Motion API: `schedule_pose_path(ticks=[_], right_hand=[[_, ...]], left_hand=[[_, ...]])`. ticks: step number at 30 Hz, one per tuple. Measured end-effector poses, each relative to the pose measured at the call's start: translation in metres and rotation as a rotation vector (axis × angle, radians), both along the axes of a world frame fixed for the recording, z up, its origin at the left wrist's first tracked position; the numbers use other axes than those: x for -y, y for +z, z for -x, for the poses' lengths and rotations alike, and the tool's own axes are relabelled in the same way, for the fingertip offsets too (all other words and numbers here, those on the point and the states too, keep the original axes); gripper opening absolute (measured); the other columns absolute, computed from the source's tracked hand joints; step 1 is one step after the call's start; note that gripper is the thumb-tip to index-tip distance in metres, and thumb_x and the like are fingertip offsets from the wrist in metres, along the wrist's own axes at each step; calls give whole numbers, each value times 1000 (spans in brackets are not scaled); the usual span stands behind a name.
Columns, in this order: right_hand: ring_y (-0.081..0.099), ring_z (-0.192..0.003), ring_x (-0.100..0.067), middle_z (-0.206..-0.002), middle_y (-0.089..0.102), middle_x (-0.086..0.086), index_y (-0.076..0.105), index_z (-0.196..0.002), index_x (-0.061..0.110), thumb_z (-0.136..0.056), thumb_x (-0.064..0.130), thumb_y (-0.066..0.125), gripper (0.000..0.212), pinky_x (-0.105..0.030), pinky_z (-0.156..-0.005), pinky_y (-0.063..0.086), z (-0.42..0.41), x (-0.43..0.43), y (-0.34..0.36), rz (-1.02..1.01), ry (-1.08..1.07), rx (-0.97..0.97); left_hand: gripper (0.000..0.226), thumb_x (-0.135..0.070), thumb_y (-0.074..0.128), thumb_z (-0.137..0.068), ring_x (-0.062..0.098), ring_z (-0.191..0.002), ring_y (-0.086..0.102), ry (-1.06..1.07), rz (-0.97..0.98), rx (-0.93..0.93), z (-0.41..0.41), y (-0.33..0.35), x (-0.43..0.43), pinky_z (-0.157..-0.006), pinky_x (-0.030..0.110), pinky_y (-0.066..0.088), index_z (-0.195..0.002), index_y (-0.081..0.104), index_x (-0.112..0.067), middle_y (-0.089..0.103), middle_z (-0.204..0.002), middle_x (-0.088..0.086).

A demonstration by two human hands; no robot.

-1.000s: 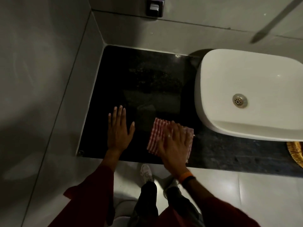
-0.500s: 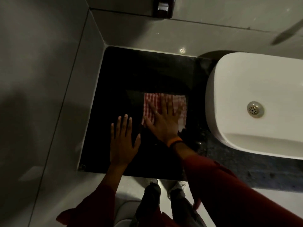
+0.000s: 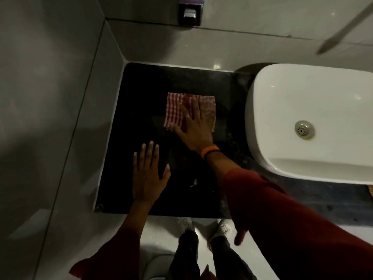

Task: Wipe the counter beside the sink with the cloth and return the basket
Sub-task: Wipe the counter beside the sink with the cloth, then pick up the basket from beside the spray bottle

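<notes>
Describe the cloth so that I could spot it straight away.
Find the white sink on the right; left of it lies a black counter. Near the counter's middle, under the flat right hand, is the cloth: a folded square, the only red-and-white checked thing there.

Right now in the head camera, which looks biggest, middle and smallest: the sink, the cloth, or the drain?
1. Sink, by far the largest.
2. Cloth, partly under the right hand.
3. Drain, smallest.
</notes>
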State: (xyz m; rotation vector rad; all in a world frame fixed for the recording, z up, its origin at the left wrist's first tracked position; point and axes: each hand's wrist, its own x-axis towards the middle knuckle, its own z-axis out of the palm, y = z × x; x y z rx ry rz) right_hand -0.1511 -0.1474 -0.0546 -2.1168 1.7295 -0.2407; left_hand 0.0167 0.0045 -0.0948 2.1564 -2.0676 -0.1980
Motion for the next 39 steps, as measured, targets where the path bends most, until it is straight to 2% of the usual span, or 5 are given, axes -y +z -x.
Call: schedule_pose_path(ticks=[7, 14, 23, 31, 39], right_hand=[[6, -158, -29, -169, 13, -10, 28, -155, 37, -91, 73, 39, 74, -67, -121, 9, 88, -158, -37, 154, -35, -148], [11, -157, -32, -168, 17, -13, 39, -152, 25, -89, 70, 45, 78, -67, -121, 13, 270, -257, -43, 112, -271, -247], [24, -153, -36, -161, 32, -18, 43, -149, 17, -94, 61, 49, 71, -59, -124, 15, 486, -236, -12, 296, -511, -231], [28, -150, -32, -159, 34, -15, 41, -146, 15, -94, 54, 51, 65, -51, -126, 19, 636, -176, 13, 297, -775, -65], [61, -122, -29, -130, 64, -15, 53, -136, 11, -107, 24, 40, 34, -31, -97, 43, 683, -155, 7, 99, -903, 332]], left_hand=[[69, -49, 37, -97, 32, -152, 25, -41, 18, -43, 4, -5, -12, -124, 55, 21, -152, 35, -7, 33, -161, 17], [69, -48, 47, -94, 28, -152, 27, -392, -23, -130, 189, 4, -58, -124, 49, 24, -151, 38, -11, 36, -161, 11], [63, -42, 54, -92, 26, -141, 46, -594, -12, -305, 455, 40, -44, -116, 43, 41, -145, 48, -7, 50, -152, 11], [79, -52, 50, -97, 26, -145, 41, -382, -112, -367, 611, 65, -7, -117, 27, 28, -157, 23, -8, 39, -159, 14], [69, -17, 55, -98, 33, -128, 58, -129, -335, -570, 652, 62, 27, -102, 42, 54, -157, 20, -15, 51, -147, 17]])
